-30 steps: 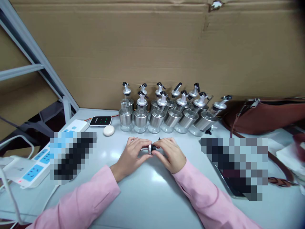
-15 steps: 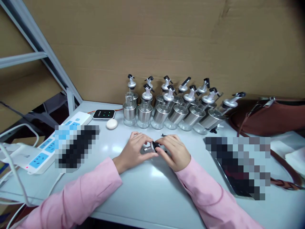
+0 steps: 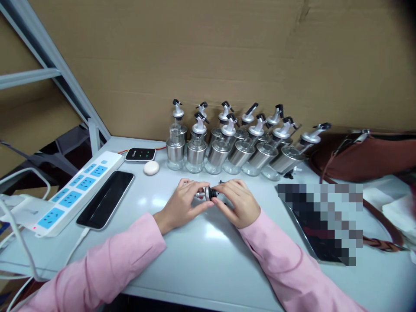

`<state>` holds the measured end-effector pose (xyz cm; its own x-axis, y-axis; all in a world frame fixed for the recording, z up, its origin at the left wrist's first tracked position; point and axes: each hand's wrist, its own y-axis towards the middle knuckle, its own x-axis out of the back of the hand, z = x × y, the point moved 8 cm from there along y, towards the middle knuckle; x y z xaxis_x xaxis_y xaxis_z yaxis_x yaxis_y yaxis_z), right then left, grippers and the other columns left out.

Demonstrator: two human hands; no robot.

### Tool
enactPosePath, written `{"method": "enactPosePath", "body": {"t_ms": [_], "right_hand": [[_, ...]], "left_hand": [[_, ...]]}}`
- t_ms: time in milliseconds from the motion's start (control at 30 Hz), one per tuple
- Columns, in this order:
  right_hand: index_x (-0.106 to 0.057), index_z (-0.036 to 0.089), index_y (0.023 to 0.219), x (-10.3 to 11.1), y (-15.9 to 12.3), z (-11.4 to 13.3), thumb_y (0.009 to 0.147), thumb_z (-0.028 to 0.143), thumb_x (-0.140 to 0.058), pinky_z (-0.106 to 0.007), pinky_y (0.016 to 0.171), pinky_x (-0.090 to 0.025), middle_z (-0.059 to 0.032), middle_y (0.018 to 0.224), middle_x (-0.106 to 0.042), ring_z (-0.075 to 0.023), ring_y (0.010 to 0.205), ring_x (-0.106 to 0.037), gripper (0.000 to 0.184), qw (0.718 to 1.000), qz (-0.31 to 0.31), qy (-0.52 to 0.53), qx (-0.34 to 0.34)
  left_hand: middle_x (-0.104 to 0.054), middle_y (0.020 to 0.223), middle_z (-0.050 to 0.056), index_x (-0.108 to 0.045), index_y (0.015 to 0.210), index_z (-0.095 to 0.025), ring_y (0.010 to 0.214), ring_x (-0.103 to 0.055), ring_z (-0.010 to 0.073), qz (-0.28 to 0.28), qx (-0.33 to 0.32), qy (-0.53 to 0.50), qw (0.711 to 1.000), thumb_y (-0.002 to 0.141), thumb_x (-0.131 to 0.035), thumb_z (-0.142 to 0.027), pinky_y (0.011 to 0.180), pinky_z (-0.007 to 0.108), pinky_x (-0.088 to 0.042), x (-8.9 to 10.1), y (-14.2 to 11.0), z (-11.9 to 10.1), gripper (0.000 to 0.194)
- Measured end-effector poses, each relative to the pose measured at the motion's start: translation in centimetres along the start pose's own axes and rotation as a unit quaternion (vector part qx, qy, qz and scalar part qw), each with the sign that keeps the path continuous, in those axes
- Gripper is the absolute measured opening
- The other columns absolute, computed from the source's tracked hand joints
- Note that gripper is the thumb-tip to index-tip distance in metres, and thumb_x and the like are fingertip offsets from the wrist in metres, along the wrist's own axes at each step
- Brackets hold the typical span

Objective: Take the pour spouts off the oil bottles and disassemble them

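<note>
Pourer (image 3: 207, 193) partly behind fingers (image 3: 196, 187), bag (image 3: 380, 158) cut off

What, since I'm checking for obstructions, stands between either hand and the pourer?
Nothing visible does: the left hand holds the pourer around its metal part, and the right hand pinches its black end. The bottles stand beyond both hands.

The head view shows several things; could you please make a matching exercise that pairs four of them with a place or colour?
1. loose pourer
2. power strip
3. bag
4. bottles

A. white with blue sockets
B. in two rows
C. between left hand and right hand
D. reddish brown

Pairs: 1-C, 2-A, 3-D, 4-B.
</note>
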<state>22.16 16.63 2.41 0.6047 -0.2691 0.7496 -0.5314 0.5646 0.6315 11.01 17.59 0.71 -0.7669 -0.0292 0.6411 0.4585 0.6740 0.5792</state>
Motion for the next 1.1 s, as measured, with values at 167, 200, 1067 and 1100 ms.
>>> {"method": "enactPosePath", "body": {"t_ms": [167, 200, 1067, 1100], "right_hand": [[-0.055, 0.017, 0.094, -0.02, -0.01, 0.02, 0.091, 0.027, -0.045, -0.033, 0.073, -0.037, -0.0042, 0.081, -0.066, -0.0166, 0.073, -0.056, 0.015, 1.0, -0.001, 0.0, 0.005], [-0.055, 0.017, 0.094, -0.03, -0.02, 0.02, 0.092, 0.028, -0.044, -0.033, 0.073, -0.037, -0.0042, 0.081, -0.066, -0.0166, 0.073, -0.056, 0.016, 1.0, -0.001, -0.002, 0.006], [-0.055, 0.016, 0.09, 0.6, 0.23, 0.89, 0.092, 0.027, -0.043, -0.032, 0.071, -0.038, -0.0044, 0.074, -0.063, -0.0168, 0.067, -0.054, 0.016, 0.999, -0.013, -0.031, 0.04], [-0.054, 0.017, 0.089, 0.77, 0.3, 0.86, 0.091, 0.027, -0.045, -0.032, 0.07, -0.039, -0.0043, 0.074, -0.062, -0.0168, 0.067, -0.054, 0.013, 0.999, -0.017, -0.023, 0.035]], "left_hand": [[-0.066, 0.089, 0.005, -0.05, 0.11, -0.017, 0.078, -0.059, 0.0179, 0.007, 0.017, -0.007, 1.0, 0.09, -0.049, -0.042, 0.08, 0.036, -0.042, -0.09, -0.04, 0.24, 0.033], [-0.066, 0.089, 0.005, -0.051, 0.11, -0.017, 0.079, -0.059, 0.0182, 0.008, 0.021, -0.007, 1.0, 0.089, -0.049, -0.042, 0.08, 0.036, -0.042, -0.11, -0.05, 0.28, 0.033], [-0.063, 0.09, 0.005, -0.051, 0.108, -0.018, 0.081, -0.053, 0.0187, 0.053, 0.047, -0.032, 0.997, 0.09, -0.038, -0.054, 0.074, 0.031, -0.045, -0.79, -0.24, 0.66, 0.042], [-0.063, 0.091, 0.005, -0.05, 0.11, -0.018, 0.081, -0.054, 0.0184, 0.051, 0.04, -0.029, 0.998, 0.09, -0.038, -0.054, 0.075, 0.031, -0.045, -0.74, -0.19, 0.55, 0.042]]}}
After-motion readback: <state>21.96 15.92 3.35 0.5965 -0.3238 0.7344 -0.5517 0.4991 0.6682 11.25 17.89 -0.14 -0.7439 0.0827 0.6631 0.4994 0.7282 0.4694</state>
